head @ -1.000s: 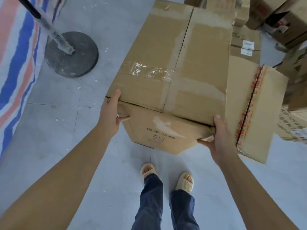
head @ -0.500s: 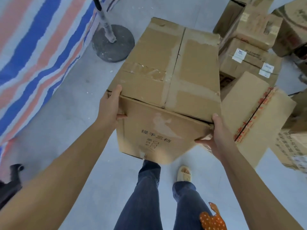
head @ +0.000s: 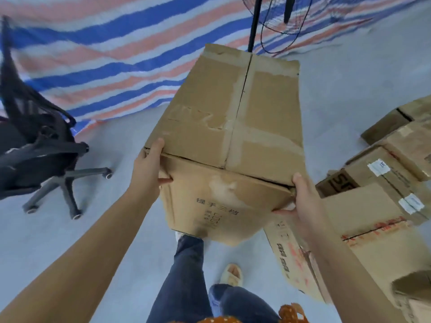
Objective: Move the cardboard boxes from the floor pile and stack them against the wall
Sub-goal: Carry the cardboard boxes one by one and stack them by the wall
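Carrying one cardboard box [head: 231, 127] off the floor, held out in front of the body at the centre of the view, over the legs. Top flaps closed, seam running toward 12 o'clock, torn tape strips across it. Printed characters on the near face.

Left hand [head: 149, 169] grips the near left corner: thumb hooked over the top edge, fingers curled against the near face below it. Right hand [head: 303, 201] grips the near right corner: thumb on the top edge, fingers wrapped under the lower side (fingertips partly hidden by the box, so how far they reach I cannot tell).

Floor [head: 349, 94] is pale grey. Pile of other boxes [head: 382, 183] lies at 3 o'clock, several with white labels; one large box [head: 363, 238] with a red-printed seam sits at 4 o'clock, just beside the right forearm. Whether it touches the arm I cannot tell.

Striped tarp [head: 98, 54], blue, red and white, covers the ground from 9 to 12 o'clock. Black office chair [head: 35, 145] on castors at 9 o'clock, at the tarp's edge. Black pole [head: 255, 22] with a wire fan guard [head: 289, 22] stands at 12 o'clock, behind the box's far edge.

Legs in dark jeans [head: 184, 280] at 6 o'clock; one light slipper [head: 231, 275] visible.
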The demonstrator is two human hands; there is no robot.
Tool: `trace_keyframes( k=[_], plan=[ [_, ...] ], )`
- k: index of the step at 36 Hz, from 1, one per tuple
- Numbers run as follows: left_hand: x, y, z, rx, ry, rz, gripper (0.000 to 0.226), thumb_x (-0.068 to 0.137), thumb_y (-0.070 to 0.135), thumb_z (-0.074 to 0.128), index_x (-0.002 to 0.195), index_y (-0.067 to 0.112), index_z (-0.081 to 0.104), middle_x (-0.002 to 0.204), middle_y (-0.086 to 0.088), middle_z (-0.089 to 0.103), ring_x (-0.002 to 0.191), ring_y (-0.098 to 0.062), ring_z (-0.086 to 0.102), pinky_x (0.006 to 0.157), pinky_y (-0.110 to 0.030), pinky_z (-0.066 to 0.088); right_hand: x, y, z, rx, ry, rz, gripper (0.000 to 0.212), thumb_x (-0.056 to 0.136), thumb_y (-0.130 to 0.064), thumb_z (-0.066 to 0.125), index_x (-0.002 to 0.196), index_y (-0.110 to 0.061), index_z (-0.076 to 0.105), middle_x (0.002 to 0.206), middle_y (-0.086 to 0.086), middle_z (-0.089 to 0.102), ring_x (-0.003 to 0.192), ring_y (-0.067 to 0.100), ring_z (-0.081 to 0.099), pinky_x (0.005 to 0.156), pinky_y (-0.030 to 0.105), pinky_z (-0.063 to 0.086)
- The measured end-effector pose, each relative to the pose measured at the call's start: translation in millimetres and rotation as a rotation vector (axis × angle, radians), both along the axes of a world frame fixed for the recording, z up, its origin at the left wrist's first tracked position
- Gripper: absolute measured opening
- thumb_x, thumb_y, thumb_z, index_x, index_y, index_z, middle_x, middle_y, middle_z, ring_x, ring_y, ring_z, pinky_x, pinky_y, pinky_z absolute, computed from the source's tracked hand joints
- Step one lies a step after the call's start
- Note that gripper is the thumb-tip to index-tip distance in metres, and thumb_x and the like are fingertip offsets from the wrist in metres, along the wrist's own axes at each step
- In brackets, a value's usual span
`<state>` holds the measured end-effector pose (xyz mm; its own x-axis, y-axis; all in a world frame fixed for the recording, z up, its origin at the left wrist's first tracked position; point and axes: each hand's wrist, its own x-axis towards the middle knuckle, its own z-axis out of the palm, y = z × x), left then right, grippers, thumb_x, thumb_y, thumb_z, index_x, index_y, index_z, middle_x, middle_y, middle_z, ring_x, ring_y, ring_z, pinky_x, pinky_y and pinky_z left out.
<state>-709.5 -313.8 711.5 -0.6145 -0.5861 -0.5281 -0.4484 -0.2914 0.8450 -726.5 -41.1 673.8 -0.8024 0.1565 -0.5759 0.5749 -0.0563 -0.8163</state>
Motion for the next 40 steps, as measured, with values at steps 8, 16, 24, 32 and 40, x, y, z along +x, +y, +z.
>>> trace_keyframes(
  k=[8, 16, 24, 32, 40],
  plan=[
    [132.5, -25.4, 11.8, 0.031, 0.02, 0.269, 0.007, 0.095, 0.035, 0.053, 0.096, 0.029, 0.053, 0.098, 0.014, 0.048, 0.091, -0.002, 0.048, 0.082, -0.046, 0.052, 52.6, -39.2, 26.8, 0.015, 0.023, 0.325, 0.03, 0.1, -0.035, 0.042, 0.13, -0.034, 0.048, 0.122, -0.009, 0.057, 0.116, 0.017, 0.053, 0.079, 0.055, 0.056],
    [286.7, -52.2, 5.6, 0.071, 0.043, 0.516, 0.006, 0.095, 0.035, 0.053, 0.091, 0.031, 0.052, 0.1, 0.011, 0.05, 0.09, -0.003, 0.048, 0.08, -0.047, 0.051, 143.0, -94.5, 23.2, 0.002, -0.029, 0.56, 0.041, 0.1, -0.039, 0.044, 0.14, -0.033, 0.042, 0.139, -0.006, 0.049, 0.126, 0.021, 0.048, 0.072, 0.05, 0.058],
    [494.3, -71.1, -2.2, 0.104, 0.018, 0.817, 0.009, 0.092, 0.037, 0.056, 0.09, 0.028, 0.053, 0.099, 0.007, 0.05, 0.093, -0.012, 0.051, 0.086, -0.051, 0.053, 296.8, -162.2, 20.5, 0.058, 0.005, 0.889, 0.036, 0.101, -0.039, 0.039, 0.137, -0.039, 0.041, 0.138, -0.012, 0.046, 0.125, 0.018, 0.045, 0.078, 0.053, 0.056],
    [683.1, -58.6, 18.0, 0.054, 0.014, 1.109, 0.012, 0.093, 0.038, 0.054, 0.097, 0.027, 0.054, 0.098, 0.008, 0.049, 0.087, -0.006, 0.049, 0.085, -0.049, 0.053, 433.6, -236.3, 22.8, 0.07, -0.008, 1.203, 0.046, 0.1, -0.044, 0.04, 0.145, -0.035, 0.036, 0.145, -0.008, 0.04, 0.13, 0.021, 0.042, 0.074, 0.054, 0.057],
    [816.4, -30.5, 32.4, 0.012, 0.044, 1.442, 0.028, 0.094, 0.037, 0.053, 0.118, 0.022, 0.054, 0.098, 0.014, 0.053, 0.086, -0.003, 0.051, 0.082, -0.048, 0.054, 554.1, -299.8, 34.5, 0.073, 0.038, 1.521, 0.039, 0.1, -0.04, 0.038, 0.138, -0.036, 0.042, 0.14, -0.002, 0.047, 0.126, 0.026, 0.045, 0.072, 0.053, 0.057]
  ],
)
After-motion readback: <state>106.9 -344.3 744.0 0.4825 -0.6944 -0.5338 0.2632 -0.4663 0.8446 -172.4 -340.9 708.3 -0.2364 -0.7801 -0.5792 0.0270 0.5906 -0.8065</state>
